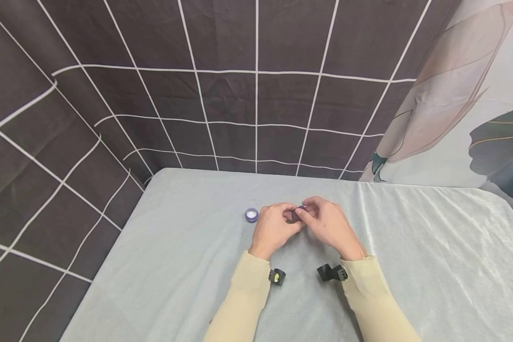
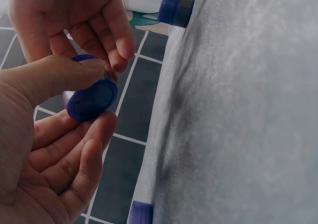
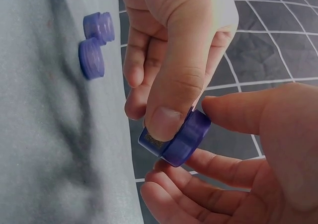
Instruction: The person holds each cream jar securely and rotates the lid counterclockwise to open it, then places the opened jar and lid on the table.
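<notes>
A person in cream sleeves sits at a table covered in pale grey-blue cloth point(image 1: 175, 266), backed by a dark curtain point(image 1: 154, 95) with a white grid. Furthest left on the cloth stands a small purple jar base point(image 1: 251, 214) with a white inside, just beside the hands and untouched. Next, the left hand point(image 1: 275, 228) has thumb and fingers curled round a small round purple jar point(image 2: 91, 98) (lid still seated on its base), held just above the cloth at the table's middle. The right hand point(image 1: 330, 225) pinches the same jar from the other side, thumb pressed on the rim. To twist it well, the likely need is a steady hold on the base with one hand while the other turns only the lid, keeping the jar level. No brand, label or readable writing shows on either piece.
</notes>
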Demonstrator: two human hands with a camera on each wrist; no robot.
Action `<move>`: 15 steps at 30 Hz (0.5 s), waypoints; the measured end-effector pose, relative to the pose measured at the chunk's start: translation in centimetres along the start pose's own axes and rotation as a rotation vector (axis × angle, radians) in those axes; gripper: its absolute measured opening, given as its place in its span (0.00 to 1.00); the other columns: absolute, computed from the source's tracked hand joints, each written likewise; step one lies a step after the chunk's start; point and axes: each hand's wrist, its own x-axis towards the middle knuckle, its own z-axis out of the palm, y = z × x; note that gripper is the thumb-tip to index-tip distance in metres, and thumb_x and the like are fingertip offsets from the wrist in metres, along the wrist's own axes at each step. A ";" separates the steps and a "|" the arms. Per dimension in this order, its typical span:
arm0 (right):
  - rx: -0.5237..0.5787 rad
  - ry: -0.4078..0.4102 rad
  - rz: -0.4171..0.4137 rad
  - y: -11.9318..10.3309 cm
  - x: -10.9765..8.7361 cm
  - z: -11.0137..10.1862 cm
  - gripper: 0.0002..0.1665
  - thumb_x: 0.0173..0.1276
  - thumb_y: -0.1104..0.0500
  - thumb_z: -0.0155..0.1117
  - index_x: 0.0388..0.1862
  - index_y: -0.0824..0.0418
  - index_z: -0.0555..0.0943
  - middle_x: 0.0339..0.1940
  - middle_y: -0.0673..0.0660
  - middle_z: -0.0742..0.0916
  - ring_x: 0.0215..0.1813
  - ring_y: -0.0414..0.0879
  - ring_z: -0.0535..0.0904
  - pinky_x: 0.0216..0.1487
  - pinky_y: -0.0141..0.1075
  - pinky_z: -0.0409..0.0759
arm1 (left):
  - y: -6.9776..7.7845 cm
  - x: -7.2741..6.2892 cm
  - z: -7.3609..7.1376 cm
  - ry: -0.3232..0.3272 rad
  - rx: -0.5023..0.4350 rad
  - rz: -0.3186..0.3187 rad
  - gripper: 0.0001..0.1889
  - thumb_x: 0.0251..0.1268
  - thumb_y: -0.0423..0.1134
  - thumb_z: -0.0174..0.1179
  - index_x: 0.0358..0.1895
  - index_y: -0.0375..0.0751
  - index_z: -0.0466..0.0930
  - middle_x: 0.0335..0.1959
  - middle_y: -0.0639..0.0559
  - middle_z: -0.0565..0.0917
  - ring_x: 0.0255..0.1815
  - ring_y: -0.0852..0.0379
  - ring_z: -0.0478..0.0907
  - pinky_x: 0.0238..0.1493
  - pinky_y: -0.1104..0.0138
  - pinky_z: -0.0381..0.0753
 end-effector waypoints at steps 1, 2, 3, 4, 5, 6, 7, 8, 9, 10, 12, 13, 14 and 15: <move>-0.001 0.000 -0.003 0.0 0.0 0.0 0.20 0.70 0.50 0.64 0.49 0.66 0.83 0.34 0.54 0.89 0.36 0.45 0.84 0.40 0.42 0.79 | 0.0 0.0 0.0 0.000 -0.003 0.000 0.15 0.50 0.43 0.75 0.44 0.46 0.90 0.31 0.59 0.88 0.30 0.71 0.81 0.36 0.75 0.78; -0.002 -0.001 -0.005 0.0 0.0 0.0 0.19 0.70 0.50 0.64 0.48 0.65 0.84 0.34 0.54 0.89 0.36 0.45 0.84 0.40 0.42 0.79 | 0.0 0.0 0.0 0.000 -0.004 0.000 0.15 0.51 0.43 0.74 0.44 0.46 0.90 0.31 0.59 0.88 0.30 0.71 0.81 0.36 0.75 0.78; -0.002 -0.001 -0.005 0.0 0.0 0.0 0.19 0.70 0.50 0.64 0.47 0.65 0.84 0.33 0.54 0.89 0.36 0.45 0.84 0.40 0.42 0.79 | 0.0 0.0 0.0 0.000 -0.006 0.000 0.15 0.51 0.42 0.74 0.44 0.46 0.90 0.31 0.59 0.88 0.30 0.70 0.81 0.36 0.75 0.78; -0.003 -0.001 -0.007 0.0 0.0 0.0 0.18 0.70 0.50 0.65 0.47 0.64 0.84 0.33 0.53 0.89 0.36 0.45 0.84 0.40 0.42 0.79 | 0.0 0.0 0.0 0.001 -0.006 0.000 0.15 0.51 0.42 0.74 0.43 0.46 0.90 0.31 0.59 0.88 0.30 0.71 0.81 0.36 0.75 0.78; -0.002 -0.001 -0.007 0.0 0.0 0.0 0.18 0.70 0.50 0.65 0.46 0.64 0.84 0.33 0.53 0.89 0.36 0.45 0.84 0.40 0.42 0.79 | 0.0 0.0 0.0 0.002 -0.007 0.000 0.15 0.51 0.42 0.74 0.43 0.46 0.90 0.31 0.59 0.88 0.30 0.71 0.81 0.36 0.75 0.78; -0.002 0.000 -0.009 0.0 0.0 0.0 0.18 0.70 0.50 0.65 0.46 0.64 0.84 0.33 0.53 0.89 0.36 0.45 0.84 0.39 0.42 0.79 | 0.0 0.0 0.0 0.003 -0.006 0.001 0.15 0.51 0.42 0.74 0.43 0.46 0.90 0.31 0.59 0.88 0.30 0.71 0.81 0.36 0.75 0.78; -0.001 0.001 -0.008 0.0 0.0 0.0 0.17 0.70 0.51 0.65 0.46 0.64 0.85 0.33 0.53 0.89 0.36 0.44 0.84 0.40 0.42 0.79 | 0.0 0.0 0.0 0.003 -0.006 0.002 0.15 0.51 0.42 0.74 0.43 0.46 0.90 0.31 0.59 0.88 0.30 0.71 0.81 0.36 0.76 0.78; 0.000 0.003 -0.007 0.0 0.0 0.1 0.17 0.70 0.51 0.65 0.46 0.64 0.85 0.33 0.53 0.89 0.36 0.44 0.84 0.39 0.41 0.79 | 0.0 0.0 0.0 0.004 -0.004 0.002 0.15 0.51 0.42 0.74 0.43 0.46 0.90 0.31 0.59 0.88 0.30 0.71 0.81 0.35 0.76 0.78; 0.001 0.004 -0.006 0.1 0.1 0.1 0.17 0.70 0.51 0.65 0.46 0.64 0.85 0.32 0.53 0.89 0.35 0.44 0.84 0.39 0.41 0.78 | 0.0 0.0 0.0 0.004 -0.004 0.002 0.15 0.51 0.42 0.74 0.43 0.46 0.90 0.31 0.59 0.88 0.30 0.71 0.81 0.36 0.76 0.78; 0.002 0.005 -0.007 0.1 0.1 0.1 0.17 0.70 0.51 0.65 0.46 0.63 0.85 0.32 0.53 0.89 0.35 0.44 0.84 0.39 0.41 0.78 | 0.0 0.0 0.0 0.005 -0.003 0.002 0.15 0.50 0.43 0.75 0.44 0.46 0.90 0.31 0.59 0.88 0.30 0.71 0.81 0.36 0.76 0.78; 0.006 0.005 -0.009 0.1 0.1 0.1 0.16 0.70 0.51 0.65 0.46 0.63 0.85 0.32 0.53 0.89 0.35 0.44 0.84 0.39 0.41 0.78 | 0.0 0.0 0.0 0.005 -0.003 0.001 0.15 0.50 0.43 0.75 0.44 0.46 0.90 0.31 0.59 0.88 0.30 0.71 0.81 0.36 0.76 0.78; 0.008 0.006 -0.010 0.1 0.1 0.1 0.16 0.70 0.51 0.65 0.46 0.63 0.85 0.32 0.53 0.89 0.35 0.44 0.84 0.39 0.41 0.78 | 0.0 0.0 0.0 0.005 -0.001 0.000 0.15 0.50 0.43 0.75 0.44 0.45 0.90 0.31 0.59 0.88 0.30 0.71 0.81 0.36 0.76 0.78; 0.009 0.007 -0.011 0.2 0.1 0.1 0.16 0.70 0.52 0.65 0.46 0.63 0.85 0.32 0.53 0.89 0.35 0.44 0.84 0.38 0.41 0.78 | 0.0 0.0 0.0 0.005 -0.001 -0.001 0.15 0.50 0.43 0.75 0.44 0.45 0.90 0.31 0.59 0.88 0.30 0.71 0.81 0.36 0.76 0.78; 0.010 0.008 -0.011 0.2 0.1 0.1 0.16 0.70 0.52 0.65 0.46 0.63 0.85 0.32 0.53 0.89 0.35 0.44 0.84 0.39 0.41 0.78 | 0.0 0.1 0.0 0.004 0.001 -0.002 0.16 0.50 0.43 0.75 0.44 0.46 0.90 0.31 0.59 0.88 0.31 0.71 0.81 0.36 0.76 0.78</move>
